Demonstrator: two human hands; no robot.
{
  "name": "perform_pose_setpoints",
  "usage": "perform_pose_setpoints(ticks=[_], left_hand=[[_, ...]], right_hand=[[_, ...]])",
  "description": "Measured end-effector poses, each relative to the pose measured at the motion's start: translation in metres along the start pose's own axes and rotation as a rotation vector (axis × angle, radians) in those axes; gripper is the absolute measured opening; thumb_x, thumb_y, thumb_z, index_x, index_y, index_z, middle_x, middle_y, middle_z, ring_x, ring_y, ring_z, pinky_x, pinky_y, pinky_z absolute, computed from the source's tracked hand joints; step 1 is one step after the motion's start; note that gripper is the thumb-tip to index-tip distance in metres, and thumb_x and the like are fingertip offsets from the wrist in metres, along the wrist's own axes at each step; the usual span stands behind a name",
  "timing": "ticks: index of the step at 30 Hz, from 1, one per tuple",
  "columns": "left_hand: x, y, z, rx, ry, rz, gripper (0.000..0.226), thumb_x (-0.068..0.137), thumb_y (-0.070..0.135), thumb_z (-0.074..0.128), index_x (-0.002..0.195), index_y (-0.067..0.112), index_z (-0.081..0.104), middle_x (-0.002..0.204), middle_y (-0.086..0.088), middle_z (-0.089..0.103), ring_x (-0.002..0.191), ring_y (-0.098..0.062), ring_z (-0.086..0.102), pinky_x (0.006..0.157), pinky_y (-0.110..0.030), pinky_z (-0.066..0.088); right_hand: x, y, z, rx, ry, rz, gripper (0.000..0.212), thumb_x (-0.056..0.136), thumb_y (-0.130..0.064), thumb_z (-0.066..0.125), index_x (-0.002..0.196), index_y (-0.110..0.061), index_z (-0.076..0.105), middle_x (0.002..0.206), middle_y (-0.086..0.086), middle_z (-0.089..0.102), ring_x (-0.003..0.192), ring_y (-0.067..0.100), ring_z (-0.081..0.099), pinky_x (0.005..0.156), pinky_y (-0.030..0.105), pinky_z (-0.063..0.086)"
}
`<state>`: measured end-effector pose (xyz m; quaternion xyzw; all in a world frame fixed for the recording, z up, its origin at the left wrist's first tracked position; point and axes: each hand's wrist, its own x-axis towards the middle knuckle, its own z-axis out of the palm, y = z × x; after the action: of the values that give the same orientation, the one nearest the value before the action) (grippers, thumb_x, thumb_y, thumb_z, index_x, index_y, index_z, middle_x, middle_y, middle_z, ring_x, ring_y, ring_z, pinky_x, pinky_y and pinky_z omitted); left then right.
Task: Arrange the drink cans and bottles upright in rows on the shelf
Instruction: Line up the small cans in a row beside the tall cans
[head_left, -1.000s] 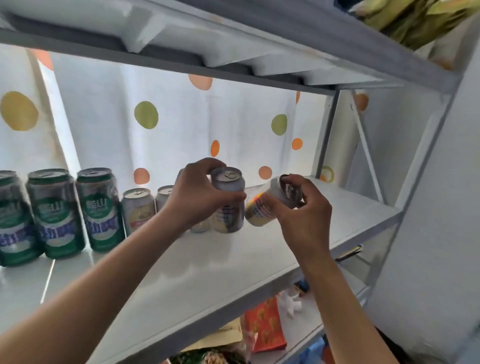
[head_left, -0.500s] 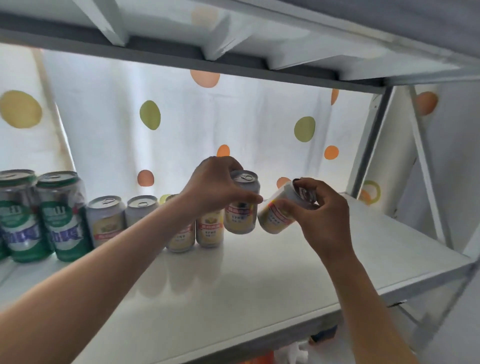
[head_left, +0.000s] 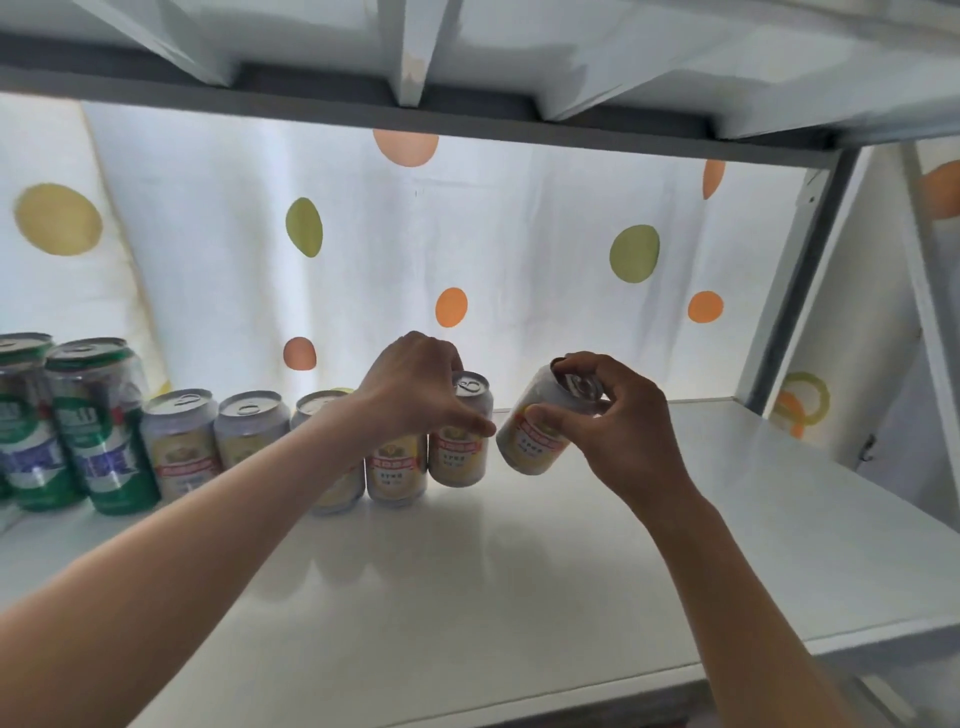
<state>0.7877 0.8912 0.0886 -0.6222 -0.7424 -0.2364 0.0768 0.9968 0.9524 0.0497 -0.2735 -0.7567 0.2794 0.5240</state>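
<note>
A row of cans runs along the back of the white shelf (head_left: 571, 582). Tall green cans (head_left: 101, 431) stand at the left, then several short yellow-and-white cans (head_left: 182, 441). My left hand (head_left: 415, 389) grips from above a yellow can (head_left: 460, 447) at the row's right end; its base is at or just above the shelf. My right hand (head_left: 618, 426) holds another yellow can (head_left: 537, 431) by its top, tilted with the top leaning right, just right of the row and above the shelf.
A shelf board (head_left: 467, 62) with ribs hangs close overhead. A backlit white curtain with coloured dots (head_left: 467, 249) closes the back. A grey upright post (head_left: 810, 270) and a diagonal brace stand at the right end. The shelf's front and right areas are bare.
The view has shifted, showing more of the shelf. My left hand has lowered its can toward the row's end. My right hand still holds its tilted can beside it.
</note>
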Motion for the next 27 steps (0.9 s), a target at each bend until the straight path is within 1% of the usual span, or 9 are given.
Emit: perform_pose_setpoints(ticks=[3, 5, 8, 11, 15, 18, 23, 25, 27], left_hand=[[-0.002, 0.003, 0.003, 0.141, -0.008, 0.059, 0.065, 0.045, 0.068, 0.076, 0.055, 0.009, 0.049, 0.051, -0.004, 0.049, 0.055, -0.022, 0.045, 0.048, -0.035, 0.029], [-0.003, 0.003, 0.005, 0.180, -0.010, 0.064, 0.065, 0.046, 0.068, 0.076, 0.056, 0.010, 0.049, 0.052, -0.002, 0.046, 0.057, -0.018, 0.040, 0.049, -0.031, 0.022], [0.000, 0.001, 0.007, 0.208, -0.019, 0.067, 0.068, 0.047, 0.073, 0.075, 0.065, 0.010, 0.057, 0.061, -0.001, 0.057, 0.065, -0.016, 0.048, 0.052, -0.029, 0.025], [0.001, 0.001, 0.008, 0.227, -0.046, 0.051, 0.065, 0.049, 0.073, 0.075, 0.066, 0.015, 0.050, 0.067, -0.001, 0.055, 0.066, -0.016, 0.046, 0.051, -0.029, 0.025], [0.001, -0.004, 0.012, 0.223, -0.093, 0.035, 0.061, 0.060, 0.072, 0.072, 0.069, 0.019, 0.043, 0.071, 0.000, 0.051, 0.066, -0.015, 0.046, 0.053, -0.030, 0.032], [-0.002, -0.010, 0.013, 0.217, -0.122, 0.037, 0.058, 0.065, 0.068, 0.070, 0.079, 0.017, 0.048, 0.076, -0.001, 0.051, 0.073, -0.020, 0.051, 0.058, -0.032, 0.036], [-0.010, -0.019, 0.019, 0.373, -0.095, 0.167, 0.061, 0.067, 0.075, 0.062, 0.090, 0.020, 0.050, 0.081, 0.005, 0.052, 0.091, -0.018, 0.049, 0.088, -0.033, 0.030], [-0.017, -0.021, 0.021, 0.408, -0.097, 0.185, 0.072, 0.070, 0.074, 0.060, 0.113, 0.018, 0.051, 0.106, 0.004, 0.058, 0.112, -0.017, 0.047, 0.105, -0.036, 0.025], [-0.027, -0.019, 0.021, 0.458, -0.100, 0.186, 0.088, 0.073, 0.072, 0.059, 0.138, 0.016, 0.039, 0.142, 0.001, 0.045, 0.137, -0.019, 0.031, 0.116, -0.038, 0.014]], right_hand=[[0.008, 0.002, 0.004, -0.038, -0.085, -0.028, 0.039, 0.066, -0.023, 0.089, 0.097, -0.035, 0.068, 0.104, -0.015, 0.068, 0.103, 0.007, 0.060, 0.081, 0.019, 0.048], [0.013, 0.003, 0.006, -0.046, -0.139, -0.031, 0.038, 0.067, -0.021, 0.088, 0.097, -0.033, 0.068, 0.101, -0.019, 0.068, 0.100, 0.002, 0.059, 0.076, 0.012, 0.044], [0.023, 0.008, 0.010, -0.066, -0.198, -0.037, 0.039, 0.067, -0.020, 0.089, 0.099, -0.027, 0.069, 0.099, -0.020, 0.068, 0.095, -0.001, 0.061, 0.075, 0.011, 0.046], [0.031, 0.013, 0.014, -0.090, -0.248, -0.034, 0.037, 0.067, -0.020, 0.088, 0.098, -0.025, 0.069, 0.095, -0.022, 0.067, 0.091, -0.003, 0.061, 0.074, 0.012, 0.047], [0.034, 0.020, 0.019, -0.090, -0.303, -0.015, 0.035, 0.070, -0.018, 0.087, 0.100, -0.024, 0.069, 0.087, -0.042, 0.058, 0.088, -0.012, 0.058, 0.074, 0.010, 0.050], [0.036, 0.029, 0.025, -0.071, -0.343, 0.003, 0.034, 0.072, -0.021, 0.085, 0.101, -0.025, 0.069, 0.101, -0.026, 0.066, 0.097, -0.007, 0.059, 0.081, 0.016, 0.049], [0.034, 0.038, 0.032, -0.053, -0.395, 0.020, 0.031, 0.073, -0.020, 0.085, 0.100, -0.023, 0.069, 0.106, -0.014, 0.067, 0.096, 0.001, 0.062, 0.078, 0.016, 0.045], [0.031, 0.039, 0.033, -0.055, -0.386, 0.001, 0.032, 0.073, -0.019, 0.085, 0.100, -0.022, 0.069, 0.108, -0.013, 0.067, 0.099, 0.000, 0.060, 0.080, 0.013, 0.045], [0.030, 0.040, 0.033, -0.080, -0.378, -0.029, 0.032, 0.074, -0.018, 0.084, 0.101, -0.022, 0.068, 0.109, -0.013, 0.066, 0.101, -0.002, 0.058, 0.080, 0.010, 0.042]])
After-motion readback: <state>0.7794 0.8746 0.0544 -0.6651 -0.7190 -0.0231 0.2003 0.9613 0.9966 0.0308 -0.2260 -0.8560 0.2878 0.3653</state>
